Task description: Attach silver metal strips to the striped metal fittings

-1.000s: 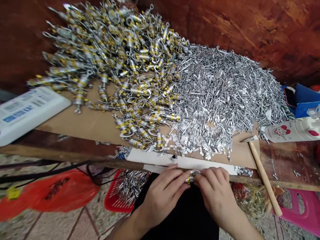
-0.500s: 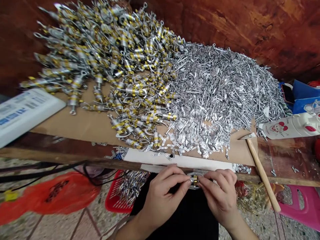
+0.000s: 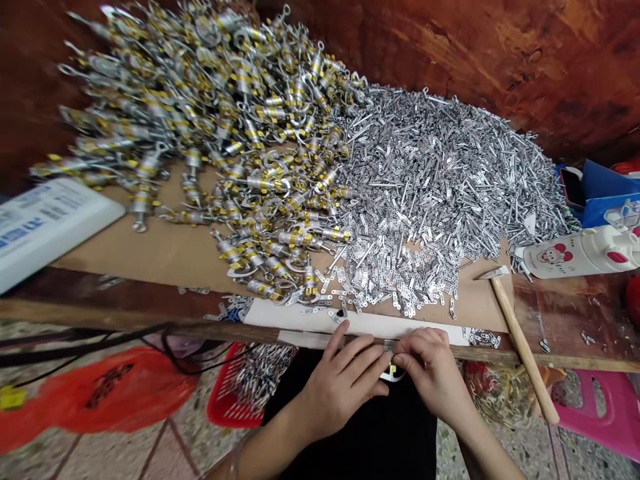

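Note:
A small metal piece with yellow parts (image 3: 393, 373) is held between my two hands, just in front of the table's front edge. My left hand (image 3: 345, 380) covers its left side, fingers bent over it. The thumb and fingers of my right hand (image 3: 431, 365) pinch its right end. Much of the piece is hidden by the fingers. Beyond my hands lies a white strip (image 3: 410, 328) on the table edge. Small flat metal links and pins (image 3: 420, 180) are heaped behind it, and silver pieces with yellow bands (image 3: 260, 180) are piled to the left.
A hammer (image 3: 523, 343) lies across the front edge at right, its handle overhanging. A white bottle (image 3: 575, 253) lies behind it. At far left is a white box (image 3: 50, 223). Below the table are a red basket (image 3: 225, 400), a red bag (image 3: 125, 393) and a pink stool (image 3: 600, 413).
My left hand has turned its back upward and its fingers now cover more of the piece. My right hand has drawn slightly left. The view has shifted a little.

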A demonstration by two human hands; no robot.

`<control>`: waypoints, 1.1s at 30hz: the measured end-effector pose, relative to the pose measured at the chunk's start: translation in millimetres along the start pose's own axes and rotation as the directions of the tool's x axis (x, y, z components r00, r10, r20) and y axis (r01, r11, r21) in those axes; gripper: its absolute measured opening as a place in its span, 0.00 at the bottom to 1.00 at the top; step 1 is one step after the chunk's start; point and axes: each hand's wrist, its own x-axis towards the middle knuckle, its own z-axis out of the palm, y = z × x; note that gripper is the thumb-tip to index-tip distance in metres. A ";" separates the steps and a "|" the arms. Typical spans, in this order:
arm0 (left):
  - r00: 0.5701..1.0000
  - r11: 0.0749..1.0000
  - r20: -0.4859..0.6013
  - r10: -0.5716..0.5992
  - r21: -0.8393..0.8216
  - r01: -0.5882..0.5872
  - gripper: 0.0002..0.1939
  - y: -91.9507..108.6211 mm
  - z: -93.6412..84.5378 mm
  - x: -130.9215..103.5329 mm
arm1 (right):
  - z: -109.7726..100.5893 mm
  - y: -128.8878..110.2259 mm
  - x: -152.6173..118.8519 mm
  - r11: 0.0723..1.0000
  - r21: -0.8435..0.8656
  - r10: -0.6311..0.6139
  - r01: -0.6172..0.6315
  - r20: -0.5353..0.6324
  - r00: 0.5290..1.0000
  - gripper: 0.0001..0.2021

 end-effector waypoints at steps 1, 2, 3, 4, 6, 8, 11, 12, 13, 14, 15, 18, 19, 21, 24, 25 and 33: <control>1.000 0.999 -0.002 0.029 0.043 -0.028 0.11 -2.9 4.8 -4.4 | 1.1 1.6 2.1 0.999 -0.016 0.028 -0.028 -0.004 1.000 0.06; 0.999 0.996 -0.001 0.043 0.078 -0.042 0.11 -5.3 9.0 -8.0 | 1.6 2.9 3.9 0.998 -0.043 0.044 -0.045 -0.013 0.999 0.06; 0.999 0.994 -0.003 0.050 0.102 -0.050 0.11 -6.8 12.1 -10.3 | 1.2 3.8 5.4 0.996 -0.077 0.053 -0.055 -0.022 0.998 0.06; 0.999 0.992 -0.001 0.052 0.119 -0.051 0.11 -7.1 14.0 -11.4 | -0.1 4.4 6.8 0.992 -0.114 0.056 -0.058 -0.026 0.998 0.05; 1.000 0.991 0.015 0.021 0.131 -0.023 0.11 -4.6 13.9 -9.6 | -5.1 4.6 10.6 0.984 -0.172 0.041 -0.045 -0.025 0.999 0.03; 0.996 0.990 0.064 -0.054 0.133 0.046 0.11 0.8 10.0 -4.6 | -10.6 3.7 18.6 0.982 -0.190 -0.016 0.009 -0.036 0.999 0.03; 0.978 0.983 0.149 -0.147 0.129 0.128 0.12 8.0 2.3 3.0 | -12.5 1.4 41.1 0.956 -0.264 -0.165 0.132 -0.107 0.980 0.05; 0.974 0.983 0.162 -0.159 0.121 0.140 0.12 9.3 0.4 4.5 | -11.3 0.6 50.0 0.933 -0.324 -0.209 0.159 -0.128 0.969 0.05; 0.972 0.983 0.163 -0.167 0.109 0.151 0.12 10.0 -0.9 5.3 | -9.8 -0.2 58.4 0.905 -0.390 -0.243 0.173 -0.138 0.960 0.05; 0.972 0.983 0.157 -0.175 0.091 0.162 0.12 10.2 -1.7 5.7 | -8.6 -1.0 65.4 0.877 -0.446 -0.265 0.180 -0.135 0.955 0.05; 0.972 0.982 0.143 -0.184 0.067 0.176 0.11 10.1 -1.9 5.6 | -7.9 -1.8 70.1 0.857 -0.481 -0.278 0.184 -0.131 0.952 0.05; 0.974 0.976 0.078 -0.214 -0.021 0.217 0.08 9.2 -0.6 4.0 | -10.5 -4.3 66.7 0.875 -0.441 -0.291 0.200 -0.149 0.945 0.04; 0.973 0.973 0.055 -0.223 -0.048 0.225 0.07 9.0 0.0 3.5 | -12.0 -5.0 60.1 0.894 -0.399 -0.288 0.206 -0.158 0.944 0.04; 0.972 0.967 0.021 -0.236 -0.090 0.237 0.05 8.8 1.1 2.8 | -13.2 -5.6 42.3 0.924 -0.315 -0.278 0.218 -0.160 0.947 0.03; 0.971 0.964 0.003 -0.239 -0.116 0.237 0.05 8.6 1.7 2.9 | -7.3 -4.8 16.6 0.942 -0.255 -0.259 0.217 -0.146 0.955 0.03; 0.972 0.965 0.000 -0.237 -0.118 0.235 0.05 8.5 1.6 3.2 | -3.9 -4.3 10.8 0.948 -0.242 -0.249 0.209 -0.149 0.957 0.04; 0.973 0.967 0.022 -0.232 -0.104 0.233 0.05 7.7 -0.1 4.5 | 7.8 -1.9 -2.4 0.990 0.124 -0.035 0.065 -0.233 0.972 0.09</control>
